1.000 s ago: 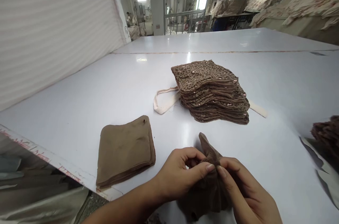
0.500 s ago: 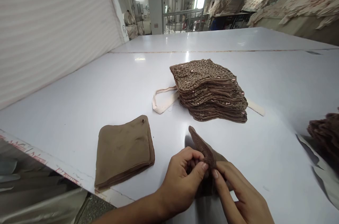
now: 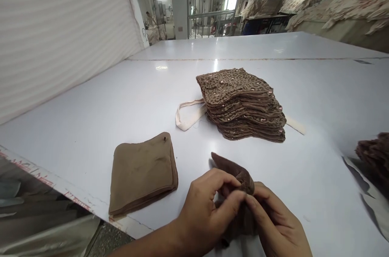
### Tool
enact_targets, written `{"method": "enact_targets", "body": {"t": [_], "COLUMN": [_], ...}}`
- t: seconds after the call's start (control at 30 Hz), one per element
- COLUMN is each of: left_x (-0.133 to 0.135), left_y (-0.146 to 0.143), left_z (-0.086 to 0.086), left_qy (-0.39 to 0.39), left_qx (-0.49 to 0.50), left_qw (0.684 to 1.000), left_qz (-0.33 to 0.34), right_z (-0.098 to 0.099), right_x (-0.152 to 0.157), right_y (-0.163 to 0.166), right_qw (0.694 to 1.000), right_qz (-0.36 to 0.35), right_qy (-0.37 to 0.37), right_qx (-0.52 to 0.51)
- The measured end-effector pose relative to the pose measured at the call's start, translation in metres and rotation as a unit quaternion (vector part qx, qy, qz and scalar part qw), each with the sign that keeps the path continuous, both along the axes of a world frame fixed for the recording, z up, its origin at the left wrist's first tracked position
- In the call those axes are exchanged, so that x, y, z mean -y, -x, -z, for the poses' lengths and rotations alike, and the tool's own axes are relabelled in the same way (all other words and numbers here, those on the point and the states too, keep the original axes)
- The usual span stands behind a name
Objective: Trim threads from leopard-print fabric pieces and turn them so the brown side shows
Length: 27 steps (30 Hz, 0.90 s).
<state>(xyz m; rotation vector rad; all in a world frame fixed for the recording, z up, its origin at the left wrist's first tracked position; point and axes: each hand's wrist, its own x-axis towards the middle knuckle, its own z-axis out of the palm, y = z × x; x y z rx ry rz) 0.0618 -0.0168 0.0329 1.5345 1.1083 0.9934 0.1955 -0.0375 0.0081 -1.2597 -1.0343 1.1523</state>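
Between my hands is a small brown fabric piece (image 3: 232,166), bunched and folded, one pointed end sticking out to the upper left. My left hand (image 3: 209,208) pinches it between thumb and forefinger. Close beside it, the fingertips of my right hand (image 3: 275,220) grip the same fabric from the right. Part of the piece hangs below, mostly hidden by my hands. To the left lies a neat stack of olive-brown fabric pieces (image 3: 142,172) with a small dark mark near its upper right corner. Beyond my hands sits a taller stack of leopard-print fabric pieces (image 3: 240,103).
A pale fabric strip (image 3: 190,121) runs under the leopard stack. Dark brown fabric (image 3: 375,158) lies at the right edge beside grey sheet material. A white roll or sheet (image 3: 67,26) rises on the left of the white table (image 3: 91,115). Fabric heaps (image 3: 358,2) stand behind right.
The brown fabric has been turned in my fingers: its pointed end now leans further left and lower, and its folded edge bulges toward my right hand. Both hands keep their pinch.
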Motion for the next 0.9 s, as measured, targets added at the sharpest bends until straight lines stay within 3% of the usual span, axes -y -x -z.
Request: {"method": "enact_targets", "body": {"t": [0.23, 0.33, 0.43, 0.5, 0.57, 0.67, 0.8, 0.9], "left_x": [-0.006, -0.007, -0.008, -0.010, -0.012, -0.013, -0.014, -0.015], "left_y": [0.001, 0.004, 0.009, 0.012, 0.013, 0.011, 0.007, 0.008], "left_z": [0.009, 0.008, 0.003, -0.001, -0.001, 0.001, 0.006, 0.008], "left_qy": [0.133, 0.088, 0.006, 0.013, 0.046, 0.091, 0.138, 0.165], "left_qx": [0.062, 0.096, 0.063, 0.053, 0.077, 0.121, 0.152, 0.197], "left_qw": [0.988, 0.990, 0.995, 0.993, 0.989, 0.983, 0.974, 0.959], "left_qz": [0.046, 0.058, 0.082, 0.106, 0.113, 0.103, 0.092, 0.116], "right_z": [0.007, 0.006, -0.001, -0.008, -0.014, -0.018, -0.012, -0.008], "right_x": [0.003, 0.004, -0.001, -0.008, -0.015, -0.021, -0.016, -0.012], "right_y": [-0.001, -0.010, -0.023, -0.031, -0.035, -0.032, -0.024, -0.022], "right_qw": [1.000, 0.993, 0.962, 0.923, 0.897, 0.902, 0.910, 0.933], "right_qz": [-0.008, -0.078, -0.065, -0.059, -0.119, -0.188, -0.130, -0.133], "right_qy": [0.007, -0.013, -0.128, -0.215, -0.233, -0.209, -0.259, -0.206], "right_qx": [0.008, 0.093, 0.231, 0.315, 0.356, 0.329, 0.297, 0.265]}}
